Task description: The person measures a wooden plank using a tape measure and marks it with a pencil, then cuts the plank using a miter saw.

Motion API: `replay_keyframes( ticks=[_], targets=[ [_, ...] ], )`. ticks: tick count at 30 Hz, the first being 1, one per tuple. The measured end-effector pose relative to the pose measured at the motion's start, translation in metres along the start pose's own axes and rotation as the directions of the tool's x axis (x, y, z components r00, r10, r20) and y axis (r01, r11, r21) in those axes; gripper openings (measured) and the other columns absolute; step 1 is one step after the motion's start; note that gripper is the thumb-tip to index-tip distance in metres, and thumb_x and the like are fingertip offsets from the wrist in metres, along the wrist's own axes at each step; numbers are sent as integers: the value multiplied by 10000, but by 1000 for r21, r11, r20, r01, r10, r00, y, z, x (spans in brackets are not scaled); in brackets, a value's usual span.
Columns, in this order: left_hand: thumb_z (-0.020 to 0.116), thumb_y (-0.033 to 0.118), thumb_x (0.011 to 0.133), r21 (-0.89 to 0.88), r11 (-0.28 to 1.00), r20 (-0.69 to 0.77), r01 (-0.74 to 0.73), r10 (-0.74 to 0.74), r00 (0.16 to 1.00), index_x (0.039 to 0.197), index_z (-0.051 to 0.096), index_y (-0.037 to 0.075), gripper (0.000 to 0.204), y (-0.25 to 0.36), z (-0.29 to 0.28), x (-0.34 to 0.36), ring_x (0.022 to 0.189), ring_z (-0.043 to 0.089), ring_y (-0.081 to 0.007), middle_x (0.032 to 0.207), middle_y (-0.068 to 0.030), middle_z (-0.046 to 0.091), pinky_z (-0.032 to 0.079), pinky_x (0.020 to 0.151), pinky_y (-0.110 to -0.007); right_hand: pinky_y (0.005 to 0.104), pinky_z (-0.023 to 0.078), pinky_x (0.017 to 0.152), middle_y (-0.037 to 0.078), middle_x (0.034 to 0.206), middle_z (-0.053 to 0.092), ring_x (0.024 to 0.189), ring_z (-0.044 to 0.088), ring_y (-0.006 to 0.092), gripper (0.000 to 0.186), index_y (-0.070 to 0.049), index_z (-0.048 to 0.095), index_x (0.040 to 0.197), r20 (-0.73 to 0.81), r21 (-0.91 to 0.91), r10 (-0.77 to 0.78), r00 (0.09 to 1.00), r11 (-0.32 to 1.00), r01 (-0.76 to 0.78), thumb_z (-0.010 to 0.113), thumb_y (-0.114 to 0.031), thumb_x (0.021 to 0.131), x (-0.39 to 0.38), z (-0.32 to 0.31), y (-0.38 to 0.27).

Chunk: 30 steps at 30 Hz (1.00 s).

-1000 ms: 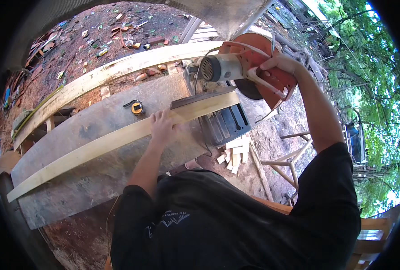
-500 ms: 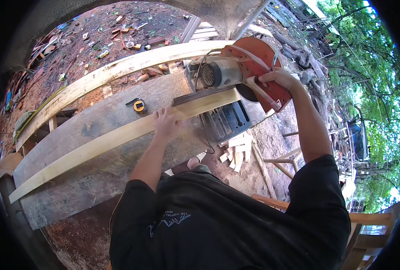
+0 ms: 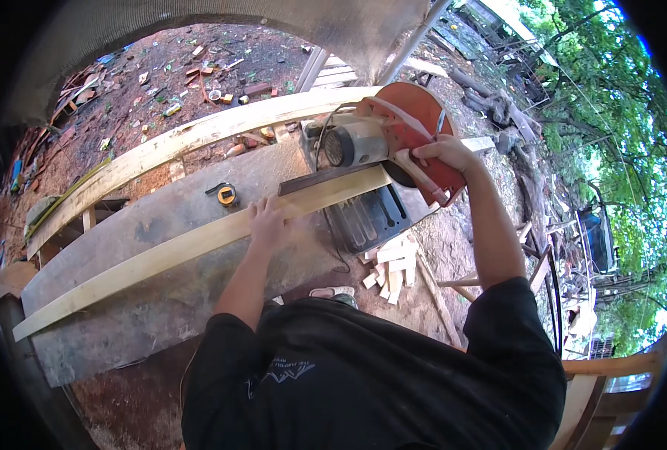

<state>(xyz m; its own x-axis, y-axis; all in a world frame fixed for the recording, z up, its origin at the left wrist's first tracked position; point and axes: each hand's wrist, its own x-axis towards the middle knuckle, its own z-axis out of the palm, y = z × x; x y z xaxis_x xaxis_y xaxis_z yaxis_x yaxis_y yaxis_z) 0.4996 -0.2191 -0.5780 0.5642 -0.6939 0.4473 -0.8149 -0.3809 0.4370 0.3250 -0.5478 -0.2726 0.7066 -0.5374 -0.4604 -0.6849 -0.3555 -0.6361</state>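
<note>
A long pale wooden board (image 3: 149, 260) lies across a grey worktop and runs to a chop saw at the right. My left hand (image 3: 269, 225) presses down on it, fingers over its far edge, short of a dark fence strip (image 3: 326, 180). The chop saw (image 3: 363, 142) has an orange-red blade guard and a grey motor. Its handle is in my right hand (image 3: 452, 155), fingers wrapped round it. The board's right end reaches the lowered guard, which hides the blade's contact point. Beneath sits the saw's dark slotted base (image 3: 365, 223).
A black and yellow tape measure (image 3: 227, 195) lies on the grey worktop (image 3: 131, 300). Beyond it runs a long timber beam (image 3: 176, 148). Short wood offcuts (image 3: 393, 264) are piled on the ground below the saw. Scattered litter covers the far ground, and a wooden chair (image 3: 611, 367) stands at lower right.
The whole view has shifted a little, so the saw and my right hand appear further left and lower. Both hands keep the same holds. More of a sandal shows below the worktop.
</note>
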Motion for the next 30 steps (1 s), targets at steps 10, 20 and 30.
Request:
replay_keyframes(
  ticks=[10, 20, 30],
  targets=[
    [722, 330, 725, 127, 989, 102, 82, -95, 990, 926, 726, 68, 329, 8, 0, -1, 1342, 376, -287, 1387, -125, 471, 137, 1114, -640, 305, 510, 702, 104, 876, 692, 756, 654, 174, 443, 43, 704, 972, -29, 89, -49, 998, 995, 52, 780, -325, 737, -15, 20, 18],
    [698, 340, 816, 124, 838, -86, 532, -525, 847, 945, 691, -37, 398, 46, 3, -22, 1184, 532, -331, 1251, -190, 578, 401, 972, -555, 283, 489, 579, 89, 812, 656, 636, 622, 138, 386, 59, 635, 977, -144, 266, -204, 968, 935, 237, 689, -299, 846, -73, 41, 70],
    [640, 211, 900, -913, -349, 394, 210, -890, 232, 998, 606, 33, 206, -21, 35, -32, 783, 623, -190, 902, -63, 629, 509, 656, -309, 273, 463, 501, 73, 717, 617, 577, 594, 131, 365, 56, 558, 1082, -325, 194, -468, 822, 817, 543, 620, -273, 936, -54, -23, -23]
  ],
)
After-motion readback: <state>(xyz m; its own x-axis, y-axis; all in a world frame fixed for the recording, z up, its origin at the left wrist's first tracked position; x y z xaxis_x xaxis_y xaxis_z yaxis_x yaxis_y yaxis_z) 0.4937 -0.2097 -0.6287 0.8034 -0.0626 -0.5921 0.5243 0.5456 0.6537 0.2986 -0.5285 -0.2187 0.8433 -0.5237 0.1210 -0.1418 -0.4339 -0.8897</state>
